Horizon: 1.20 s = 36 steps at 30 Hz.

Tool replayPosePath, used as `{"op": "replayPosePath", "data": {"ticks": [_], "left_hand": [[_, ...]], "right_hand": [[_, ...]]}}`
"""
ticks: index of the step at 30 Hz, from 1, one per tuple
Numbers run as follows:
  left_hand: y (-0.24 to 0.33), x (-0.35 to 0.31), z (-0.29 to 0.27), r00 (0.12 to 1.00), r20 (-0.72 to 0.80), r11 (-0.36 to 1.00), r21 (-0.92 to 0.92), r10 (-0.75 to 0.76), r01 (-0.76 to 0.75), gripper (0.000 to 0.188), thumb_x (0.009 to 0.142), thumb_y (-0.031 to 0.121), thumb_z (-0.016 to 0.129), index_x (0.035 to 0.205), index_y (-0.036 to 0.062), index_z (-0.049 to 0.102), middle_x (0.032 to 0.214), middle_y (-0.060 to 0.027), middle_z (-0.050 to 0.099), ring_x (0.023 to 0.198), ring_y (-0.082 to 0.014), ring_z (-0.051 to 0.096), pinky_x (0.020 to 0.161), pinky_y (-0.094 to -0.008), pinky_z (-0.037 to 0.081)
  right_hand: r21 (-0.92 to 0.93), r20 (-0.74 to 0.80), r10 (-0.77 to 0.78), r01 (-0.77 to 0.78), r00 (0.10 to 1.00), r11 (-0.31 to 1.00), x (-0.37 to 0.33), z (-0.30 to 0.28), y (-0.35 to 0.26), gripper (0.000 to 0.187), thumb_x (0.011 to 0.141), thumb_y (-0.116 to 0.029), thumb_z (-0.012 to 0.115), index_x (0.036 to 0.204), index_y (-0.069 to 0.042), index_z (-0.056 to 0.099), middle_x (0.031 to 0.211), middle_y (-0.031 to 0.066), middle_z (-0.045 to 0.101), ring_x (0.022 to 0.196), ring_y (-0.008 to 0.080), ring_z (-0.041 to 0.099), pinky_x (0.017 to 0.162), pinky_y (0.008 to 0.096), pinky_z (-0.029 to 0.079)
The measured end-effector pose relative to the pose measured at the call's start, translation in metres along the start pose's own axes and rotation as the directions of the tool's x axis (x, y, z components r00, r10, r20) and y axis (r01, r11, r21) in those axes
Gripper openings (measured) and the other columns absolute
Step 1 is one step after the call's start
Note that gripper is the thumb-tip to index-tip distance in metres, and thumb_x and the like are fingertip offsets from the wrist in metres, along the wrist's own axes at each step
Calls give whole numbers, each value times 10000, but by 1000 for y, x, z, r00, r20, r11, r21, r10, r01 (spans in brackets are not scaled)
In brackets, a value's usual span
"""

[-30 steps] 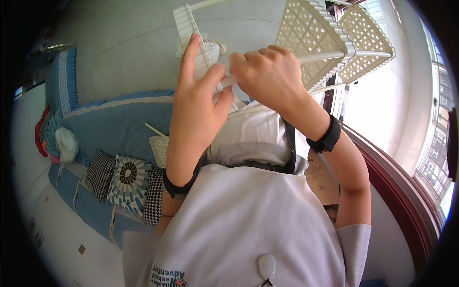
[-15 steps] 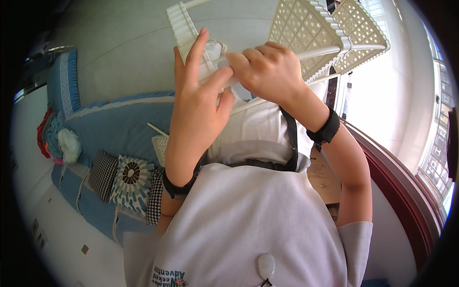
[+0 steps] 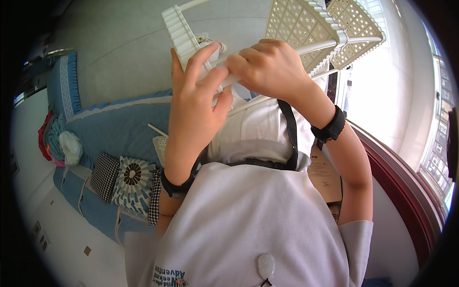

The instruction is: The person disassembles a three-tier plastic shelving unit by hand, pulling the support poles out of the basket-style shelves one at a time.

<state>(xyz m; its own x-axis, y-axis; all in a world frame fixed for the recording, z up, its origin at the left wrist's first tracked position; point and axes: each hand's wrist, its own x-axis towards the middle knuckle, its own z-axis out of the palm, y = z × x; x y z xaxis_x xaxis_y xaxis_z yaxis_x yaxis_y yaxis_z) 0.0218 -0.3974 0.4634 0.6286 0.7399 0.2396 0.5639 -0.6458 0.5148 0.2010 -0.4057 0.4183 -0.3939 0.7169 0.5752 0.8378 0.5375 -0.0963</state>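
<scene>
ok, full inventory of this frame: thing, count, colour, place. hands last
perforated shelf trays: two, cream, top centre and right, on the poles
ribbed shelf tray: one, cream, top, seen edge-on behind the left fingers
rack poles: at least three, white, running between the trays
bed cover: one, blue, left
cushions: three, one flower-patterned between two black-and-white checked, lower left
cardboard box: one, brown, right of the torso
window frame: one, dark red, right
wristbands: two, black, one per wrist
left hand: fingers against the ribbed tray and pole
right hand: closed grip on a pole
</scene>
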Motion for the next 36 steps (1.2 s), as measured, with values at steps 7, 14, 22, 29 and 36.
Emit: {"op": "replayPosePath", "data": {"ticks": [7,14,22,29,36], "left_hand": [[3,4,-18,993,116,990,139,-9,-7,255,704,116,742,915,68,607,1334,-57,488,1256,-521,339,999,-597,357],[-15,15,-32,900,259,884,228,351,-409,294,642,194,766,843,76,587,1032,-65,579,1193,-313,496,1059,-587,318],[-39,52,-18,826,140,831,37,546,-556,265,614,222,742,754,65,580,755,-59,553,787,-249,542,838,-405,455],[-32,56,2,846,10,840,107,534,-531,125,640,194,609,653,83,554,598,-42,490,623,-231,485,721,-364,438],[-23,75,38,898,-1,878,215,439,-429,113,706,168,622,648,84,573,570,-31,519,594,-218,499,667,-360,413]], "right_hand": [[297,191,46,-103,981,949,7,-18,-2,185,676,-173,699,757,-93,552,595,24,554,545,224,589,471,328,443],[290,200,23,-82,979,954,10,-30,-14,202,664,-165,701,767,-86,546,653,19,530,596,192,565,547,307,438],[158,179,128,-157,976,975,4,-25,-14,119,711,-108,635,753,-94,524,704,5,536,666,160,570,643,294,435],[147,40,356,-358,934,922,-10,-17,-4,264,705,0,599,965,-28,564,994,122,495,949,293,517,846,372,440],[760,551,830,-459,83,-460,-28,26,30,538,939,-263,537,1285,85,316,1212,206,404,951,254,601,746,347,528]]}}
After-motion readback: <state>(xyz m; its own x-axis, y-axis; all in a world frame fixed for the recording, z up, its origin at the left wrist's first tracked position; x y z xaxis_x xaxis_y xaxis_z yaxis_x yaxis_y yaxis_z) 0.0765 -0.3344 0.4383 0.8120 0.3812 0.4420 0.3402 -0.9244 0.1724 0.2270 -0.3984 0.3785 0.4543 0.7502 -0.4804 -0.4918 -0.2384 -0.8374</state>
